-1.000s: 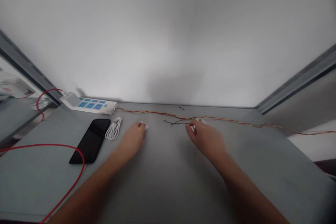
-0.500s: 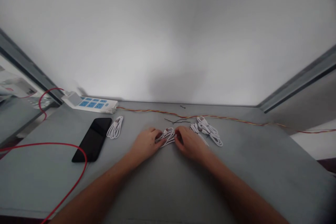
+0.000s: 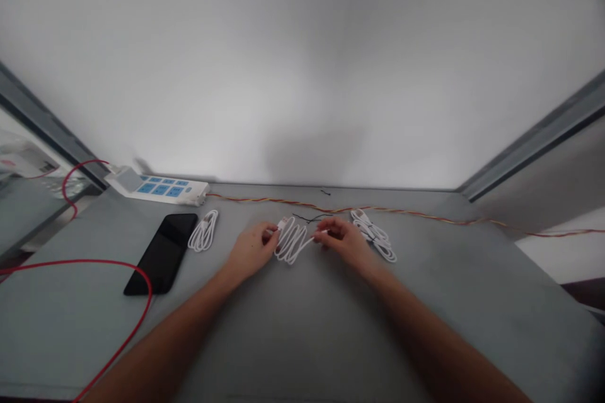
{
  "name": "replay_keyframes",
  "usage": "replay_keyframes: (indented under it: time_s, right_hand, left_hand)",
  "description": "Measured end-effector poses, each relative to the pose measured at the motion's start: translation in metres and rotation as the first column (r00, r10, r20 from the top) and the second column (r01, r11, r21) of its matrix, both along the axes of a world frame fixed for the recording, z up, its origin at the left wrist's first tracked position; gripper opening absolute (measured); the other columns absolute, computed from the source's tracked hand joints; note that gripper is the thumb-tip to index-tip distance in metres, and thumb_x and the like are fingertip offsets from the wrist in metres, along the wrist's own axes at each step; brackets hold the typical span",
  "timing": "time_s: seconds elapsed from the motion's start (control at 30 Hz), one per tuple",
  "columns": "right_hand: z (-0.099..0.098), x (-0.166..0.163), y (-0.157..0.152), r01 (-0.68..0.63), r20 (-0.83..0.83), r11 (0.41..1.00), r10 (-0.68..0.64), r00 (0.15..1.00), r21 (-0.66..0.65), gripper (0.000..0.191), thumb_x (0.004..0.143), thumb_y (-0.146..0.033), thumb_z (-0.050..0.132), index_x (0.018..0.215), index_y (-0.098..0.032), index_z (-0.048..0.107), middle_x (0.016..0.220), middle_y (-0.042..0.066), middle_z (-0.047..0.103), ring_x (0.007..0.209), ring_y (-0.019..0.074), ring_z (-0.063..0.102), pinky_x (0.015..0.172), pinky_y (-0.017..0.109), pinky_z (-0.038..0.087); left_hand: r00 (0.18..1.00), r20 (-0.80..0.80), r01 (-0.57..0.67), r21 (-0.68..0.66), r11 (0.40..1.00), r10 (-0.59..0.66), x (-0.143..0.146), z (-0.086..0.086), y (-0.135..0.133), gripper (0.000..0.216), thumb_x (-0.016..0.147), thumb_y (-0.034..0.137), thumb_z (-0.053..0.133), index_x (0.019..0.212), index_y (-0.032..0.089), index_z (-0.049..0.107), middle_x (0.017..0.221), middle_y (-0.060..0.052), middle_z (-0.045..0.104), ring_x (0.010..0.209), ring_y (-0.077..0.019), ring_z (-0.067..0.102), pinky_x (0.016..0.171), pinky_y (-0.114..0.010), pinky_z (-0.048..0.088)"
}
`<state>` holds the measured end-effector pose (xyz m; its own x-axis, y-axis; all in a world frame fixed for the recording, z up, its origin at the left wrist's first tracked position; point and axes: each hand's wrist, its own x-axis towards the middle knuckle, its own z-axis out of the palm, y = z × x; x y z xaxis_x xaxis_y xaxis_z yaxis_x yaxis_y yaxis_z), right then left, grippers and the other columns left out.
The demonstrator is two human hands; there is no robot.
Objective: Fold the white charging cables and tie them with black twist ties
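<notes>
A coiled white cable (image 3: 290, 244) lies on the grey table (image 3: 302, 327) between my hands. My left hand (image 3: 249, 250) pinches the coil's left side, near a plug end at the top. My right hand (image 3: 346, 241) pinches a cable end at the coil's right side. Both hands have the fingers closed on the cable. Another bundle of white cables (image 3: 374, 240) lies just right of my right hand. A third white coil (image 3: 203, 232) rests to the left, beside a black phone (image 3: 161, 252).
A white power strip with blue sockets (image 3: 155, 187) sits at the back left, with a red cord (image 3: 118, 302) looping over the table's left side. A twisted red-yellow wire (image 3: 425, 216) runs along the back. Thin black ties (image 3: 312, 218) lie behind the coil.
My hands came together from apart onto the middle white coil, then spread a little, drawing its ends out. The right bundle came into view once my right hand left it.
</notes>
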<state>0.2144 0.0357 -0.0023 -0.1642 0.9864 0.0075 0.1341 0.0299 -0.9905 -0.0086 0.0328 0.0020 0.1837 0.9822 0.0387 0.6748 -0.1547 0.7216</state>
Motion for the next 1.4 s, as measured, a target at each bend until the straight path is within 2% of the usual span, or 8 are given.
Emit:
replay_keyframes:
  time_s: [0.23, 0.43, 0.6, 0.83, 0.97, 1.07, 1.2, 1.4]
  right_hand:
    - [0.008, -0.002, 0.0, 0.117, -0.481, 0.97, -0.209, 0.852, -0.215, 0.038, 0.062, -0.045, 0.077, 0.084, -0.017, 0.064, 0.068, -0.004, 0.058, 0.056, 0.0099, 0.06, 0.052, 0.023, 0.051]
    - [0.013, 0.004, -0.001, 0.15, -0.471, 0.975, -0.21, 0.857, -0.161, 0.041, 0.073, -0.052, 0.066, 0.096, -0.019, 0.064, 0.058, -0.008, 0.051, 0.03, 0.0017, 0.031, 0.028, 0.016, 0.021]
    - [0.012, 0.01, 0.003, 0.207, -0.392, 0.973, -0.229, 0.891, -0.1, 0.042, 0.078, -0.055, 0.058, 0.099, -0.018, 0.064, 0.057, -0.006, 0.052, 0.031, 0.0038, 0.032, 0.03, 0.018, 0.022]
    - [0.006, 0.004, -0.002, 0.04, 0.37, 0.932, -0.182, 0.911, 0.361, 0.036, 0.085, -0.047, 0.051, 0.064, -0.018, 0.058, 0.061, 0.002, 0.055, 0.058, 0.0141, 0.05, 0.053, 0.026, 0.037]
    - [0.006, 0.002, -0.008, -0.067, 0.547, 0.948, -0.12, 0.829, 0.31, 0.037, 0.091, -0.042, 0.042, 0.064, -0.019, 0.05, 0.055, -0.002, 0.052, 0.051, 0.0124, 0.046, 0.051, 0.025, 0.03]
    - [0.005, -0.001, -0.01, -0.108, 0.577, 0.964, -0.054, 0.815, 0.244, 0.031, 0.092, -0.039, 0.04, 0.068, -0.02, 0.047, 0.057, -0.002, 0.053, 0.052, 0.0127, 0.048, 0.052, 0.024, 0.03]
    - [0.006, -0.006, -0.013, -0.195, 0.604, 0.945, -0.004, 0.797, 0.264, 0.026, 0.092, -0.034, 0.04, 0.07, -0.021, 0.045, 0.058, -0.002, 0.052, 0.052, 0.0131, 0.046, 0.051, 0.025, 0.027]
    - [0.01, -0.008, -0.016, -0.311, 0.613, 0.896, 0.055, 0.788, 0.319, 0.03, 0.09, -0.033, 0.041, 0.063, -0.021, 0.044, 0.055, -0.001, 0.049, 0.049, 0.0125, 0.041, 0.05, 0.026, 0.023]
  left_hand:
    - [0.927, 0.328, -0.182, -0.022, 0.983, 0.179, -0.007, 0.0, 0.012, 0.023, 0.075, 0.036, 0.057, 0.082, 0.015, 0.064, 0.069, -0.002, 0.064, 0.058, -0.0133, 0.056, 0.054, -0.025, 0.041]
    - [0.604, 0.703, -0.123, -0.382, 0.916, 0.375, -0.015, 0.005, 0.019, 0.042, 0.058, 0.033, 0.075, 0.094, 0.012, 0.065, 0.066, 0.001, 0.062, 0.048, -0.0059, 0.047, 0.041, -0.017, 0.029]
    - [0.4, 0.803, -0.072, -0.453, 0.889, 0.442, -0.019, 0.011, 0.019, 0.039, 0.054, 0.026, 0.076, 0.088, 0.014, 0.062, 0.065, 0.001, 0.062, 0.049, -0.0057, 0.049, 0.038, -0.015, 0.027]
    - [0.712, 0.623, -0.02, -0.442, 0.897, 0.323, -0.01, 0.01, 0.01, 0.051, 0.071, 0.028, 0.062, 0.119, 0.015, 0.053, 0.066, 0.003, 0.056, 0.041, -0.0053, 0.042, 0.034, -0.017, 0.021]
    - [0.896, 0.435, -0.008, -0.188, 0.982, 0.091, 0.001, 0.008, -0.004, 0.062, 0.083, 0.025, 0.047, 0.142, 0.028, 0.029, 0.071, 0.005, 0.053, 0.044, -0.0066, 0.045, 0.043, -0.02, 0.035]
    - [0.98, 0.153, 0.124, 0.05, 0.991, -0.13, 0.014, 0.009, -0.017, 0.034, 0.089, 0.024, 0.037, 0.112, 0.022, 0.062, 0.079, -0.001, 0.058, 0.062, -0.0104, 0.053, 0.064, -0.025, 0.044]
    - [0.965, -0.174, 0.215, 0.109, 0.971, -0.194, 0.032, 0.006, -0.028, 0.028, 0.081, 0.039, 0.055, 0.092, 0.016, 0.067, 0.083, -0.007, 0.06, 0.07, -0.018, 0.055, 0.069, -0.031, 0.044]
    - [0.982, -0.139, 0.15, 0.159, 0.976, -0.129, 0.039, -0.002, -0.025, 0.018, 0.078, 0.027, 0.056, 0.065, 0.018, 0.064, 0.067, -0.007, 0.061, 0.058, -0.0174, 0.053, 0.06, -0.029, 0.038]
